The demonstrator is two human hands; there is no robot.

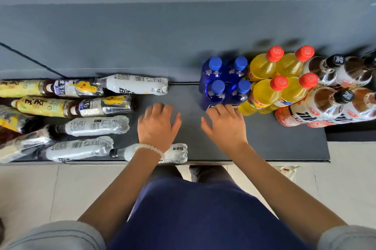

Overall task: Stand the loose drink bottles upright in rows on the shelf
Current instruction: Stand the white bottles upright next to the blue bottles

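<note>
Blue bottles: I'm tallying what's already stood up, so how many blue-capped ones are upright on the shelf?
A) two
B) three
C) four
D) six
C, since four blue bottles stand in a two-by-two block beside the yellow bottles, each showing its own blue cap.

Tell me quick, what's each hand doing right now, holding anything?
Left hand: open, fingers spread, holding nothing.
Right hand: open, holding nothing, fingertips at the blue bottles; contact unclear.
</note>
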